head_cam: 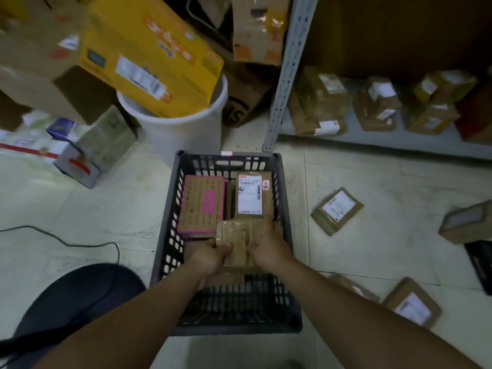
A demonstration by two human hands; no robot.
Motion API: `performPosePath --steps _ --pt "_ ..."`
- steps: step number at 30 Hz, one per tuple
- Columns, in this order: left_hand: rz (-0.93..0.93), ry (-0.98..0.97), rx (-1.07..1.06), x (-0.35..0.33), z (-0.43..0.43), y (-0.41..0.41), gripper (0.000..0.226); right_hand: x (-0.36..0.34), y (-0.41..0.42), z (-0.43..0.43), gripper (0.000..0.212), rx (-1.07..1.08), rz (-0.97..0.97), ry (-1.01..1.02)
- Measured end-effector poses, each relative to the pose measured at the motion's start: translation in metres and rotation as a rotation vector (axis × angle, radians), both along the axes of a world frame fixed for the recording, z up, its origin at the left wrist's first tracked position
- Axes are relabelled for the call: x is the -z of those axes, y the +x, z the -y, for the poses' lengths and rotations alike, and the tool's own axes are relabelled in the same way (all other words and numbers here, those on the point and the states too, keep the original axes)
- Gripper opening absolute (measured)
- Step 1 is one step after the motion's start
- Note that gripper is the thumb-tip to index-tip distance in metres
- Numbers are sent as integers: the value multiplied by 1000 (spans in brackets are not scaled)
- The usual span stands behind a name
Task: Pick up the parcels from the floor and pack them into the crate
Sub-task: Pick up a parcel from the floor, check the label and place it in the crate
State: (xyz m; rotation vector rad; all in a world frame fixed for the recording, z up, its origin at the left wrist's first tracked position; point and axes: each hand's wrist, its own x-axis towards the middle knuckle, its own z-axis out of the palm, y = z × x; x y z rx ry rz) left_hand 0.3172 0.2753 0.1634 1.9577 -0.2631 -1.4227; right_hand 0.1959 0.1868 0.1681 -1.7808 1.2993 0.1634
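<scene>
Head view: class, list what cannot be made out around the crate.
1) Near floor of crate: head view, hidden by left hand, right hand and held parcel.
2) Print on labelled parcel: head view, too small.
3) Rightmost floor parcel: head view, cut by frame edge.

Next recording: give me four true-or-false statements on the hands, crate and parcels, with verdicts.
1. The left hand and right hand hold one brown parcel in the crate. True.
2. The crate holds nothing else. False: a pink-edged parcel and a labelled parcel lie in it.
3. More parcels lie on the floor right of the crate. True.
4. The yellow box sits in the crate. False: the yellow box rests on the white bucket.
</scene>
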Motion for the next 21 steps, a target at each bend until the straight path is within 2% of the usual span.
performPosePath --steps 3,9,12,15,21 --pt "-6 -13 -2 69 4 0 29 54 5 7 93 -64 -68 -12" --pt "-119 -48 -12 141 8 4 20 126 18 19 97 -139 -199 -38" --pt "-161 -41 -3 156 10 5 25 133 18 18 97 -150 -227 -55" --pt "-125 -51 19 159 9 4 28 129 14 16 99 -173 -235 -50" --pt "-155 -65 22 168 11 1 29 120 8 16 126 -352 -353 -33"
